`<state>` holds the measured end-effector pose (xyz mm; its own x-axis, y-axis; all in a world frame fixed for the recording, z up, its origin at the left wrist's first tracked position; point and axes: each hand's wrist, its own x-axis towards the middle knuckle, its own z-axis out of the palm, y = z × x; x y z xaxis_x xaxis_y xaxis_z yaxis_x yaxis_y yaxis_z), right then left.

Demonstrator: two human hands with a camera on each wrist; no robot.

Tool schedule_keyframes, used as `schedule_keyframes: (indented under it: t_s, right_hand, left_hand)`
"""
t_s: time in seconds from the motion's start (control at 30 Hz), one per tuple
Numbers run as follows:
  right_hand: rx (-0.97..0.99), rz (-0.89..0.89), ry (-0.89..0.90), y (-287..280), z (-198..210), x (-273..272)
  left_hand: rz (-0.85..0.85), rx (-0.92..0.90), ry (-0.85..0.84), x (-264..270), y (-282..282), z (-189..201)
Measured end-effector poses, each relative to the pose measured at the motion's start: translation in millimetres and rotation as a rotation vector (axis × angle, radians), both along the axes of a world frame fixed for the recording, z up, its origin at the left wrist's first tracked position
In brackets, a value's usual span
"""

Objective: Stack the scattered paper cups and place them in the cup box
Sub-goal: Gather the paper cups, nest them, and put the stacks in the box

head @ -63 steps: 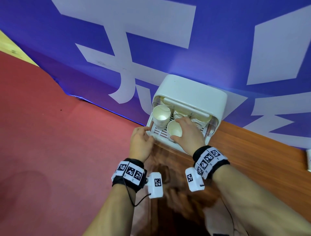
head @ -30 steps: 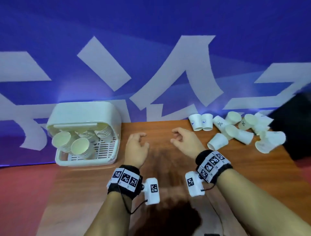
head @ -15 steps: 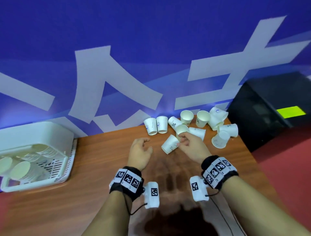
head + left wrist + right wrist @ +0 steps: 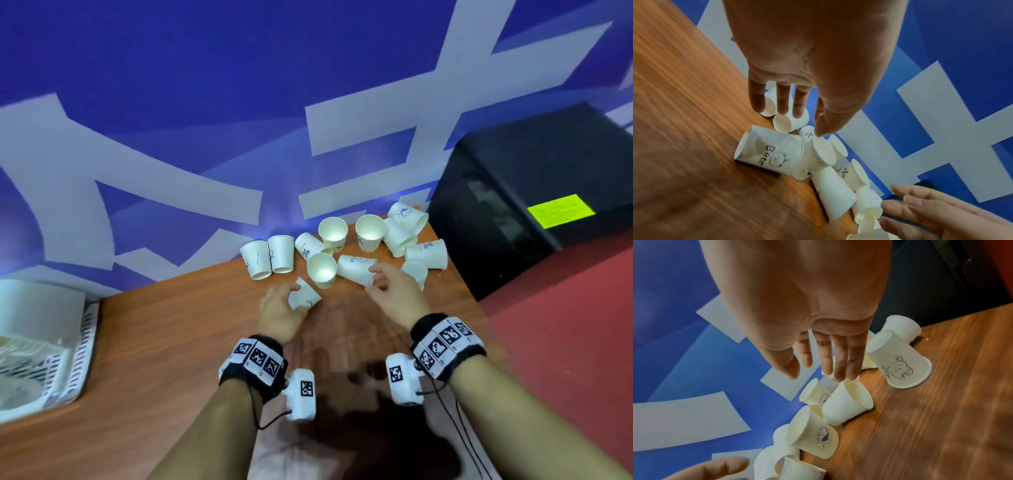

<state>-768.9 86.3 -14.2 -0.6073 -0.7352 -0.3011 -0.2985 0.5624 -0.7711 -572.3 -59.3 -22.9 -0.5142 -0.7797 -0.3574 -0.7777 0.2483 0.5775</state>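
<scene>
At the far right end of the wooden table [image 4: 178, 349], against the blue-and-white banner [image 4: 171, 102], the paper cups [image 4: 342, 253] lie in a loose cluster: a few upright with mouths open to the ceiling, two standing upside down side by side at the left of the group, others tipped on their sides and touching one another.

The left hand [image 4: 279, 313] is down at the near edge of the pile, right against a tipped cup with a bear print [image 4: 305, 297]. From the head camera its fingers seem to curl beside that cup; the left wrist camera shows the fingers [image 4: 781, 100] fairly straight and spread above the cup [image 4: 770, 151], so whether it grips it I cannot tell.

The right hand [image 4: 394, 294] is over the middle of the cluster, fingers and thumb parted, tips just beside a cup lying on its side [image 4: 356, 269]. The right wrist camera shows the fingers [image 4: 838, 363] extended, fingertips close over the rim of an upright cup [image 4: 846, 404], nothing clamped between them. An upside-down cup with a bear drawing [image 4: 898, 360] stands just to the side.

Well apart, at the left edge of the table, sits the white cup box [image 4: 41, 342], blurred, with slotted walls. A black case [image 4: 534, 192] with a yellow-green label stands beyond the right end of the table, on red floor [image 4: 565, 325].
</scene>
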Motion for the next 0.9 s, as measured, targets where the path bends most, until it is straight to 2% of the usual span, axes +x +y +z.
schedule_keyframes:
  t_s: [0.3, 0.57, 0.77, 0.9]
  right_hand:
    - [-0.006, 0.035, -0.011, -18, -33, -19]
    - [-0.026, 0.035, 0.055, -29, -43, -26]
    - [-0.072, 0.051, 0.124, -35, -51, -29]
    - [0.017, 0.086, 0.181, -43, -54, -32]
  left_hand:
    - [-0.112, -0.001, -0.171, -30, -8, -22]
    - [-0.124, 0.029, -0.187, -39, -14, -34]
    - [0.007, 0.049, -0.151, -32, -15, -49]
    - [0.168, 0.086, 0.036, -17, -12, -56]
